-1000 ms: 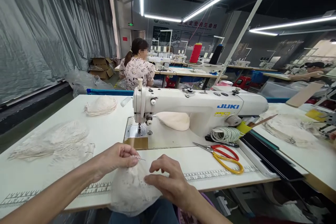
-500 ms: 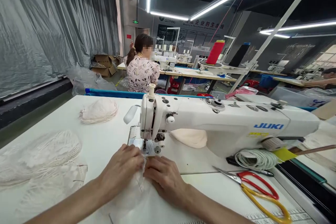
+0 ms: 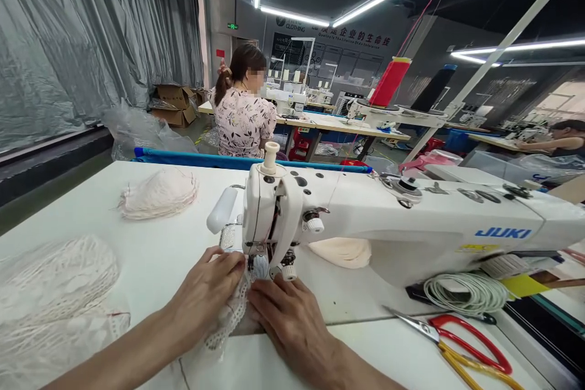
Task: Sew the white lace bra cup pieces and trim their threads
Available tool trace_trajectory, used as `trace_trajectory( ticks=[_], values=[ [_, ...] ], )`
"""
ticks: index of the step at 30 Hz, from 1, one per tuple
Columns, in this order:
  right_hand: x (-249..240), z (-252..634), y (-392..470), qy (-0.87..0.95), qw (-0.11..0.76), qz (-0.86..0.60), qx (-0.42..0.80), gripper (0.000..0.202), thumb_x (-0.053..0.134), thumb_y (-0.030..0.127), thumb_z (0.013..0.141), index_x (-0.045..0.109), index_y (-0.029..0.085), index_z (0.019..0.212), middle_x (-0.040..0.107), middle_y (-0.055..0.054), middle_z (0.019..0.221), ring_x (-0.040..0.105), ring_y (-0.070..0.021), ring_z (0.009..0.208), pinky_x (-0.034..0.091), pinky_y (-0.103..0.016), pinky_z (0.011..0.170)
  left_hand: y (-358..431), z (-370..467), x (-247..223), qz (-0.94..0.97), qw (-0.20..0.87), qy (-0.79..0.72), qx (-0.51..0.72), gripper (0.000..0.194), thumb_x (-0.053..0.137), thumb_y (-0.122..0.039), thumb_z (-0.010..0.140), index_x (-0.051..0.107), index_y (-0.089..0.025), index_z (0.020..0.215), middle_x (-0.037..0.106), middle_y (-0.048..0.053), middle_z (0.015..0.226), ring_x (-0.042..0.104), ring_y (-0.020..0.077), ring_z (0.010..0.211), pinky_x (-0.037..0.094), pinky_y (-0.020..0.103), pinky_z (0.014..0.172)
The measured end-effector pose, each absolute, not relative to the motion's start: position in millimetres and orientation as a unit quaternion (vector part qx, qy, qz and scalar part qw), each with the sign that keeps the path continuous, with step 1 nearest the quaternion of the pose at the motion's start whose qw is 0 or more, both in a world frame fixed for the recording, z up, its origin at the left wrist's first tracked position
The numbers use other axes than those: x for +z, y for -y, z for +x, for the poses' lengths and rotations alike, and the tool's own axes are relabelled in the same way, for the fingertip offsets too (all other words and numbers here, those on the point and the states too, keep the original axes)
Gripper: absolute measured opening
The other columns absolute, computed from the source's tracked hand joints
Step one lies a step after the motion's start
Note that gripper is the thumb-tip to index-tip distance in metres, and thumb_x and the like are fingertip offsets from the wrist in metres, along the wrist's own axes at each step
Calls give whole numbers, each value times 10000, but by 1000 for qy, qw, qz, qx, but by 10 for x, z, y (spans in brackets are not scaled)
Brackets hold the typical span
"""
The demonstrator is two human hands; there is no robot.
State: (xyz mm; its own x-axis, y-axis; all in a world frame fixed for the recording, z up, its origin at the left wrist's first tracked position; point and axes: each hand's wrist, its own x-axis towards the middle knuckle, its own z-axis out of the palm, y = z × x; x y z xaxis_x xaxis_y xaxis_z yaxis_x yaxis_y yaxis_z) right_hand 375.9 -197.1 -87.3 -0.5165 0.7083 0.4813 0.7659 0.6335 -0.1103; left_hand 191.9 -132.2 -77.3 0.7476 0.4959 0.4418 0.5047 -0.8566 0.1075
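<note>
A strip of white lace fabric (image 3: 234, 315) runs up to the presser foot of a white JUKI sewing machine (image 3: 351, 204). My left hand (image 3: 217, 286) grips the lace from the left, its curled fingers close beside the needle area. On the other side, my right hand (image 3: 287, 314) lies low on the machine bed with bent fingers closed at the lace edge, just below the foot. Both sets of fingertips are partly hidden. The lower end of the lace hangs toward me between my wrists.
Stacked white lace pieces (image 3: 59, 280) lie on the left, with a pale fabric pile (image 3: 159, 194) behind. Cream fabric (image 3: 342, 251) sits under the machine arm. Right are scissors (image 3: 470, 341) and coiled cord (image 3: 464, 292). A person (image 3: 244, 103) sits beyond the table.
The view has shifted, and the machine appears larger. More of the lace's scalloped edge shows between my hands. Both hands stay at the needle area, the right one flatter on the bed.
</note>
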Motion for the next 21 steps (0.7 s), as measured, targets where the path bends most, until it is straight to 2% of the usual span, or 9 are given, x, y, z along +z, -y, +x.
trace_trajectory(
  ticks=[2, 6, 12, 17, 21],
  values=[
    [-874, 3772, 1956, 864, 248, -435, -54, 176, 468, 163, 894, 595, 176, 1014, 647, -59, 1008, 534, -182, 767, 388, -316, 631, 1233, 1945, -785, -927, -29, 265, -265, 229, 367, -15, 707, 499, -200, 674, 550, -27, 720, 535, 130, 642, 376, 292, 803],
    [-885, 3807, 1945, 859, 254, -441, -61, 223, 490, 203, 888, 575, 177, 1093, 645, -64, 1051, 540, -197, 802, 402, -339, 666, 1122, 2007, -813, -920, -13, 256, -296, 227, 346, -13, 666, 396, -203, 553, 446, -57, 533, 431, 114, 485, 380, 304, 751],
    [-922, 3826, 1948, 852, 253, -453, -74, 232, 476, 241, 898, 581, 174, 1093, 658, -84, 989, 542, -215, 802, 383, -352, 664, 1111, 2031, -866, -908, -6, 256, -332, 234, 323, -42, 685, 323, -211, 523, 389, -63, 468, 348, 113, 443, 386, 325, 762],
    [-938, 3822, 1959, 842, 263, -463, -84, 212, 511, 239, 880, 585, 191, 1073, 656, -67, 1002, 540, -211, 816, 367, -360, 699, 1147, 2023, -854, -910, 3, 258, -324, 255, 289, -15, 700, 344, -207, 541, 421, -61, 495, 377, 110, 450, 390, 316, 776],
    [-912, 3829, 1981, 848, 253, -460, -81, 185, 508, 220, 882, 588, 193, 1047, 648, -62, 1008, 533, -196, 819, 364, -342, 699, 1232, 2006, -836, -919, -14, 273, -285, 273, 285, -7, 739, 447, -202, 639, 532, -44, 630, 506, 118, 580, 364, 327, 882]
  ],
)
